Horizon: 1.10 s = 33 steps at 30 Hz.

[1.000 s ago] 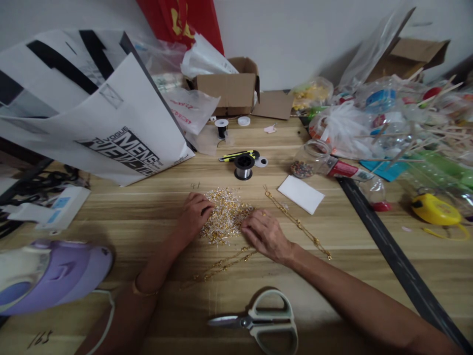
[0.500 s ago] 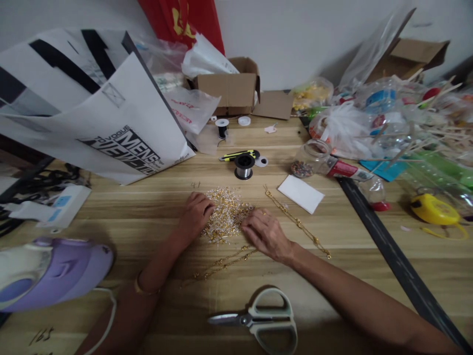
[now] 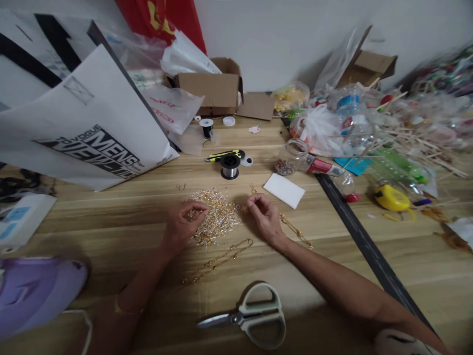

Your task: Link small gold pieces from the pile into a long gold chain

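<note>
A heap of small gold and clear beaded pins (image 3: 216, 214) lies on the wooden table (image 3: 111, 231). My left hand (image 3: 182, 224) rests at the heap's left edge, fingers curled in a pinch over some pieces. My right hand (image 3: 263, 214) is lifted at the heap's right side, fingertips pinched together on something too small to name. A gold chain (image 3: 221, 259) runs below the heap, and another gold chain (image 3: 295, 230) passes under my right wrist.
Scissors (image 3: 251, 318) lie near the front edge. A wire spool (image 3: 229, 166), a yellow utility knife (image 3: 223, 155), a bead jar (image 3: 290, 159), a white card (image 3: 284, 190) and a black ruler (image 3: 365, 241) lie behind and right. A shopping bag (image 3: 92, 123) stands left.
The view has shifted to the right. My right hand has lifted off the heap and closed into a pinch. My left hand has curled over the heap's left edge.
</note>
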Tool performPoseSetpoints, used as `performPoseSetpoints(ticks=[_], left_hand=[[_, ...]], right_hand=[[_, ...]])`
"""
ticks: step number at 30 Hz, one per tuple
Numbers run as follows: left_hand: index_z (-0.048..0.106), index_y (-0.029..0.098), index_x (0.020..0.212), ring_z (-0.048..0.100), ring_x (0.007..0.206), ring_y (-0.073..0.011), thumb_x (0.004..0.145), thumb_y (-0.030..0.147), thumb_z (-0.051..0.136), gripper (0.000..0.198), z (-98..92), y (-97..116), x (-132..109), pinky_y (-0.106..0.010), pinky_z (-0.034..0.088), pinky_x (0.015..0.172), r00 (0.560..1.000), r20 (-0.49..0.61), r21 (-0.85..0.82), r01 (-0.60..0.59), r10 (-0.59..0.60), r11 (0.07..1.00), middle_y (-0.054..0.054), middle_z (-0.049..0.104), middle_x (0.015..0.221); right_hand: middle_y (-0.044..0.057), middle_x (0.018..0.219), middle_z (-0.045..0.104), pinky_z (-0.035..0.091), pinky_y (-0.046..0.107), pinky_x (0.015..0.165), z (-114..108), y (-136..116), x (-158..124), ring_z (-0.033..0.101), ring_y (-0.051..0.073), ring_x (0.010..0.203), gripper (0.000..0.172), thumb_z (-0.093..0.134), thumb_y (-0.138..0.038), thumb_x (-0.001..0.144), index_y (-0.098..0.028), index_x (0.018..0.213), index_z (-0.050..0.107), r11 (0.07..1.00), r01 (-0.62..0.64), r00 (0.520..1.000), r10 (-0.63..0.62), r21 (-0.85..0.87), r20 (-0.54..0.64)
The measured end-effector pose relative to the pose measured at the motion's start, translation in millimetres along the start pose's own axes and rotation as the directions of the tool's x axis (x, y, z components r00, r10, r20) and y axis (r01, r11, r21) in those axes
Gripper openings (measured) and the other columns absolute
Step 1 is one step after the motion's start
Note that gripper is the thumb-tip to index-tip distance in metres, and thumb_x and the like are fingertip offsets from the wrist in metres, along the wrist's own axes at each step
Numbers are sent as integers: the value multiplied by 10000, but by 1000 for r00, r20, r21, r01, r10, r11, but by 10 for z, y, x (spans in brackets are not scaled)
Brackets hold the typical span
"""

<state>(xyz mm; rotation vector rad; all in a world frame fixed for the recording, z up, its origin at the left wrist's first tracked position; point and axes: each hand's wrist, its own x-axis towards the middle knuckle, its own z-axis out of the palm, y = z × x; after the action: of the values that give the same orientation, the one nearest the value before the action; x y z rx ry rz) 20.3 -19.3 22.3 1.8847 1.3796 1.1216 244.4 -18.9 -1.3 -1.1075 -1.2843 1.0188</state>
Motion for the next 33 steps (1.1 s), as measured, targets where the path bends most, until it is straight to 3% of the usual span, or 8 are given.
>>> performPoseSetpoints(ticks=[4, 8, 12, 16, 21, 24, 28, 33], left_hand=[[637, 165, 751, 615, 752, -145, 801, 161, 591, 68, 149, 124, -80, -272, 478, 721, 968, 114, 9, -227, 225, 974, -27, 673, 762], [618, 166, 770, 588, 753, -149, 844, 144, 544, 107, 293, 177, -154, -292, 475, 729, 917, 200, 7, -352, 344, 936, -38, 656, 746], [611, 166, 819, 590, 826, -168, 869, 147, 515, 110, 330, 210, -172, -334, 491, 786, 877, 284, 19, -409, 387, 912, -64, 667, 814], [609, 168, 881, 536, 1126, -211, 882, 104, 462, 160, 335, 232, -191, -406, 458, 956, 814, 382, 97, -506, 437, 857, -96, 655, 1096], [533, 144, 1175, 401, 1303, -253, 893, 119, 427, 302, 392, 164, -261, -467, 384, 1056, 769, 500, 235, -563, 399, 792, -137, 557, 1277], [502, 126, 1217, 425, 1284, -249, 902, 130, 413, 327, 401, 145, -258, -459, 387, 1054, 773, 507, 256, -557, 381, 790, -156, 544, 1286], [577, 157, 1067, 496, 1194, -230, 907, 136, 413, 229, 367, 180, -188, -452, 414, 1013, 805, 448, 204, -516, 389, 832, -114, 629, 1137], [598, 168, 809, 586, 830, -162, 883, 139, 470, 151, 319, 182, -108, -319, 486, 782, 872, 329, 109, -415, 362, 903, -54, 645, 813]], right_hand=[[-20, 641, 520, 381, 243, 584, -29, 29, 78, 469, 112, 602, 240, 597, -401, 798, -178, 734, 536, 996, -47, 997, 51, 74, -64], [-25, 631, 520, 380, 241, 592, -54, 65, 113, 473, 110, 602, 232, 593, -395, 802, -178, 742, 539, 993, -55, 995, 63, 100, -80], [-26, 629, 523, 382, 243, 585, -64, 79, 119, 474, 114, 599, 233, 586, -408, 809, -186, 760, 534, 993, -69, 992, 78, 98, -96], [-26, 624, 509, 372, 237, 571, -67, 84, 124, 459, 110, 591, 233, 580, -403, 817, -185, 752, 531, 993, -71, 993, 80, 98, -87], [-15, 662, 520, 390, 239, 594, -69, 95, 136, 477, 117, 628, 225, 576, -396, 821, -187, 750, 531, 997, -52, 994, 57, 53, -96], [-18, 674, 522, 397, 240, 615, -68, 85, 142, 485, 116, 641, 212, 581, -386, 817, -187, 759, 536, 999, -23, 995, 27, 36, -97], [-15, 683, 521, 394, 242, 623, -70, 58, 145, 483, 115, 650, 202, 582, -374, 819, -185, 760, 540, 1000, 11, 996, -8, 29, -87], [-18, 666, 526, 404, 243, 627, -90, 73, 167, 493, 112, 635, 218, 562, -388, 831, -186, 754, 532, 998, 1, 994, 6, 67, -112]])
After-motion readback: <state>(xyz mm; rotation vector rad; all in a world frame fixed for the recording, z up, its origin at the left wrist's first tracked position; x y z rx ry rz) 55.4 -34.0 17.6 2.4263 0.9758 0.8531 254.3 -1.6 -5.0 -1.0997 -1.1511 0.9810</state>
